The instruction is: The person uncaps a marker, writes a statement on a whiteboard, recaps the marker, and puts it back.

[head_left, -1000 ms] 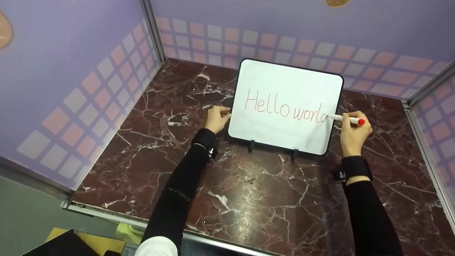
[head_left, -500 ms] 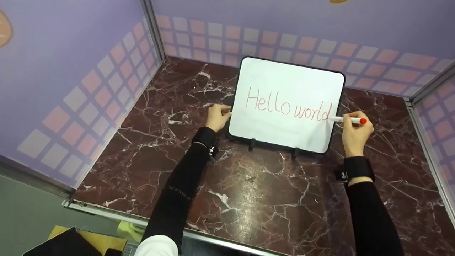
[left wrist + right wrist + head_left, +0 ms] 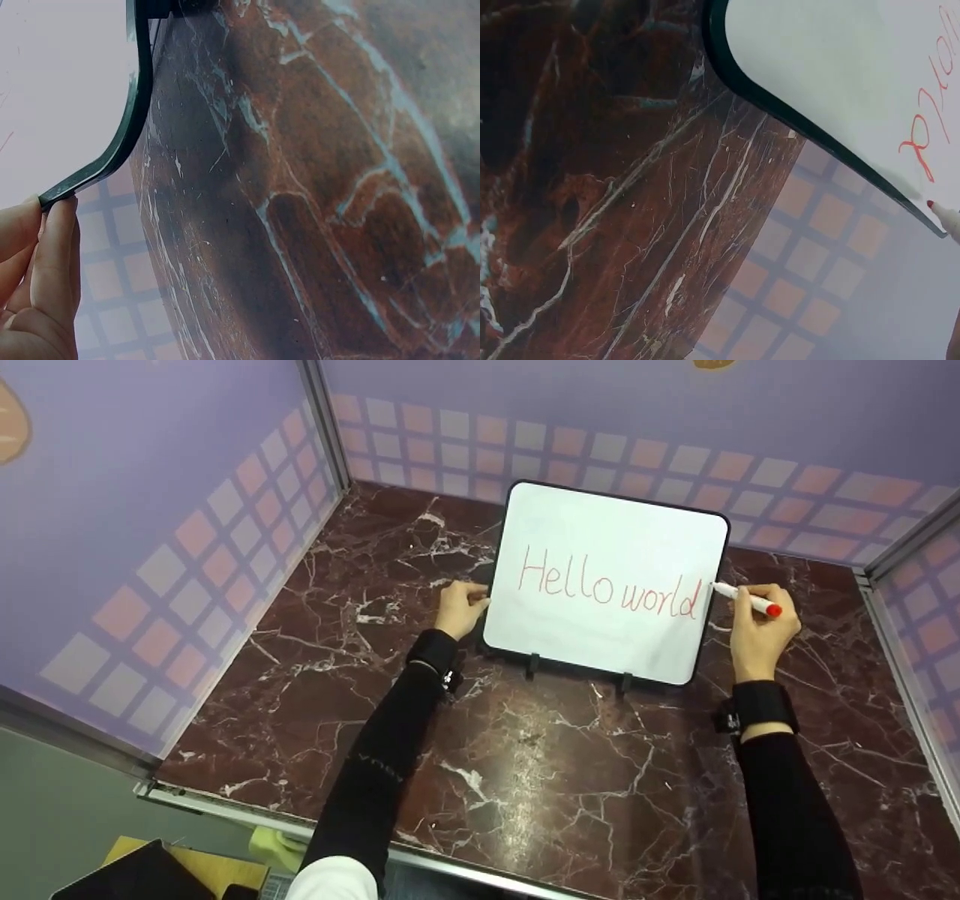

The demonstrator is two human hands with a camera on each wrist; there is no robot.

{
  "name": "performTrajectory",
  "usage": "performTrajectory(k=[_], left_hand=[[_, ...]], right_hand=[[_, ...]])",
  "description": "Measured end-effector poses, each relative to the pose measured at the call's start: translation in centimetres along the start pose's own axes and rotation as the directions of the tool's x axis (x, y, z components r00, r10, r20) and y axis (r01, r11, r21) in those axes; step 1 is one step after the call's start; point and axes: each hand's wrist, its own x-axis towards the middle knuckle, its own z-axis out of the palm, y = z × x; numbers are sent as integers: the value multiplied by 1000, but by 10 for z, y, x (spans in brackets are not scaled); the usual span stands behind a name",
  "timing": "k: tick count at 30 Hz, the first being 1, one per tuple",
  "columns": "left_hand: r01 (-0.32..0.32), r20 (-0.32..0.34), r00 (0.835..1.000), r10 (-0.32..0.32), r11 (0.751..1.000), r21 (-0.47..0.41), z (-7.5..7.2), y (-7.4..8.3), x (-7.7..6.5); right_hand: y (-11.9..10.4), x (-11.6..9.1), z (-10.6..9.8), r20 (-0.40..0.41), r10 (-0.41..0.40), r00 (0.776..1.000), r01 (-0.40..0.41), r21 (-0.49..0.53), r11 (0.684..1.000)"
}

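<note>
A whiteboard (image 3: 600, 540) with a black frame stands tilted back on two small black feet, "Hello world" written across it in red. At its left edge my left hand (image 3: 460, 610) pinches the frame between thumb and fingers; the left wrist view shows these fingers (image 3: 54, 259) on either side of the black rim. My right hand (image 3: 765, 634) holds a white marker (image 3: 739, 596) with a red end, just right of the final "d". In the right wrist view the marker's red tip (image 3: 931, 203) is near the board's edge; whether it touches cannot be told.
The board stands on a dark red marbled table (image 3: 540, 780). Purple walls with pink and grey squares (image 3: 570, 450) enclose it at the back and sides. Beyond the front left edge are a yellow surface (image 3: 217, 874) and a black object (image 3: 135, 877).
The "d" has gained its tall stroke, completing the letter's shape. My right hand has moved right and slightly up with the marker, off the lettering. My left hand stays on the frame.
</note>
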Motion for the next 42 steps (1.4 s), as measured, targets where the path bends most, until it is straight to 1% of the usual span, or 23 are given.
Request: performTrajectory(k=[2,5,8,11,17,20,23,26,28,31,34,36,37,38,39,40,41,42], left_hand=[[0,6,1000,0,1000,-3,1,1,0],[4,18,1000,-4,1000,-6,1,1,0],[7,18,1000,-6,1000,-8,1,0,1],[4,10,1000,-4,1000,-8,1,-2,1],[-5,1,1000,5,1000,-6,0,-3,0],[-3,-1,1000,3,1000,-2,0,-2,0],[-4,-1,1000,4,1000,4,0,-2,1],[-9,-6,1000,9,1000,7,0,-1,0],[-12,-13,1000,13,1000,8,1,-1,0],[-18,-13,1000,18,1000,5,1,-1,0],[-15,17,1000,15,1000,22,-3,-1,0],[-23,40,999,21,998,63,-10,0,0],[-28,53,998,23,995,97,-16,0,0],[-37,63,998,29,990,139,-22,0,0],[-48,67,997,36,981,188,-30,0,-1],[-52,65,997,38,969,243,-39,1,-1],[-50,62,998,33,952,301,-48,1,-3],[-33,61,998,12,931,364,-58,1,-5]], right_hand=[[-2,1,-1,9,-8,1000,8,-6,1000],[-13,-4,-3,26,-1,1000,1,-2,1000],[-25,-9,-7,41,-2,999,4,-34,999],[-32,-14,-11,53,-4,999,7,-57,998],[-37,-18,-14,24,5,1000,-4,-12,1000],[-37,-19,-13,23,6,1000,-5,-23,1000],[-30,-18,-11,18,6,1000,-6,-43,999],[-31,-19,-10,16,10,1000,-10,-52,999],[-36,-19,-11,3,18,1000,-18,-27,999],[-41,-16,-13,-31,26,999,-24,41,999],[-38,-11,-13,-53,45,998,-38,137,990],[-37,-10,-13,-43,82,996,-68,254,965],[-37,-10,-13,-39,108,993,-90,325,941],[-37,-10,-14,-35,138,990,-112,404,908],[-39,-10,-14,-32,172,985,-135,483,865],[-41,-10,-14,-26,214,977,-162,567,808],[-43,-11,-15,-18,258,966,-186,647,739],[-45,-11,-16,-14,298,955,-201,708,677]])
